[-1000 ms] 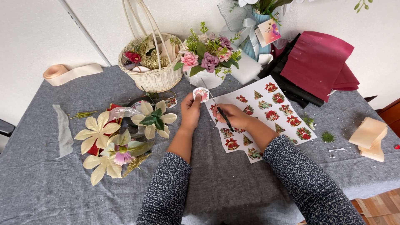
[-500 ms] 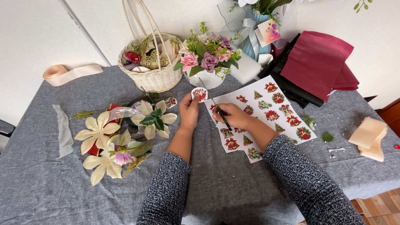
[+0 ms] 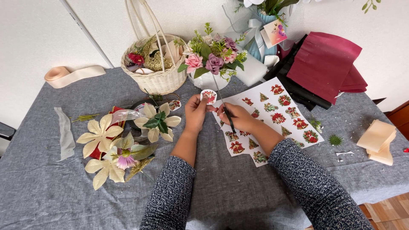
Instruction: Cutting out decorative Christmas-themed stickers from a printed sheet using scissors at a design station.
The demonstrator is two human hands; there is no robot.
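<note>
A: What did each of the hands grip?

B: The left hand (image 3: 195, 113) pinched a small cut-out sticker (image 3: 208, 96) at its fingertips, raised just above the bench (image 3: 238, 187). The right hand (image 3: 239, 118) was closed around a thin dark stick (image 3: 226, 111), resting on the sticker sheet (image 3: 272, 117).

A: Surroundings?

B: Cream artificial flowers (image 3: 123, 142) lay left of the hands. A wicker basket (image 3: 155, 72) and a flower arrangement (image 3: 212, 57) stood beyond. Burgundy wrapping paper (image 3: 326, 64) lay at far right.
</note>
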